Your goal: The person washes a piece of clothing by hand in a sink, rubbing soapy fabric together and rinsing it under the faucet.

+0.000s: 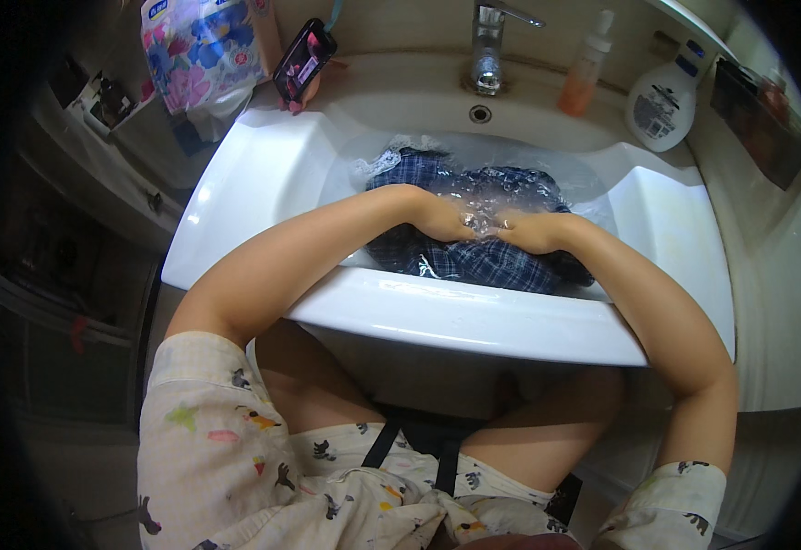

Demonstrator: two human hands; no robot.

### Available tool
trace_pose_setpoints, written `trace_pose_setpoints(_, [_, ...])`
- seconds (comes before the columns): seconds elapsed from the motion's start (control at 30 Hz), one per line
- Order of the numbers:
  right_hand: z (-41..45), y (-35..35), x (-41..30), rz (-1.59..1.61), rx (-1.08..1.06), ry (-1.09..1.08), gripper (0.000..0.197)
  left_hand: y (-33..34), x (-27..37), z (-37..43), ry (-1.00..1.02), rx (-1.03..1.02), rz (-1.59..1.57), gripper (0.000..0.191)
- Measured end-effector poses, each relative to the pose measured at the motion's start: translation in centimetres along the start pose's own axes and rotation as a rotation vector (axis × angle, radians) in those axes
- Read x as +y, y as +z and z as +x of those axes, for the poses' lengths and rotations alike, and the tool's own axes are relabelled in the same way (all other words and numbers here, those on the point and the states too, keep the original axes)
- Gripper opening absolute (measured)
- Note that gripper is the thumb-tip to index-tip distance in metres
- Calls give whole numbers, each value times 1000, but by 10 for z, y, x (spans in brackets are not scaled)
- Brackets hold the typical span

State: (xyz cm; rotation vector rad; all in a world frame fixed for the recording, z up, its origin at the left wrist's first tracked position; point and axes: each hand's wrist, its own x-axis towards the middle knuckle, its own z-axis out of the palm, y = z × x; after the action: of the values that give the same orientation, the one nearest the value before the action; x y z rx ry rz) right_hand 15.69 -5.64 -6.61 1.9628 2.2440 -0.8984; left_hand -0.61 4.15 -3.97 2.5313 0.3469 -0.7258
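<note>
A dark blue plaid cloth (pixel 503 265) with some white lace (pixel 390 157) lies in water in the white washbasin (pixel 441 306). My left hand (pixel 445 218) reaches in from the left and touches the cloth, its fingers under rippling water. From the right comes my right hand (pixel 534 232), its fingertips close to those of the left. Water and splashes hide the fingers of both hands, so whether they grip the cloth does not show.
Behind the basin stands a chrome faucet (pixel 488 62). A clear pump bottle with orange liquid (pixel 579 86) and a white bottle with a blue cap (pixel 661 110) are at the right. At the left are a phone on a stand (pixel 304 60) and a floral tissue pack (pixel 204 51).
</note>
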Motion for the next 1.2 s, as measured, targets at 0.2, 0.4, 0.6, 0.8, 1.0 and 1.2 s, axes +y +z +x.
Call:
trace_pose_setpoints(0.2, [4, -9, -3, -102, 85, 54, 26, -3, -13, 2, -53, -63, -77, 49])
trace_pose_setpoints(0.4, [7, -9, 5, 11, 481, -53, 14, 4, -23, 10, -55, 254, 63, 52])
trace_pose_setpoints(0.6, [5, -18, -7, 117, 851, -106, 15, -6, -30, 3, -152, 376, 38, 36])
trace_pose_setpoints(0.8, [0, -26, -10, 158, 1071, -204, 11, -11, -26, -4, -76, 712, -23, 19])
trace_pose_setpoints(1.0, [-7, -37, -7, 144, 1216, -163, 15, -20, -3, -12, -77, 1004, -126, 23])
trace_pose_setpoints(1.2, [-4, -36, -6, 163, 1211, -130, 13, -18, -19, -8, 14, 1079, -92, 21])
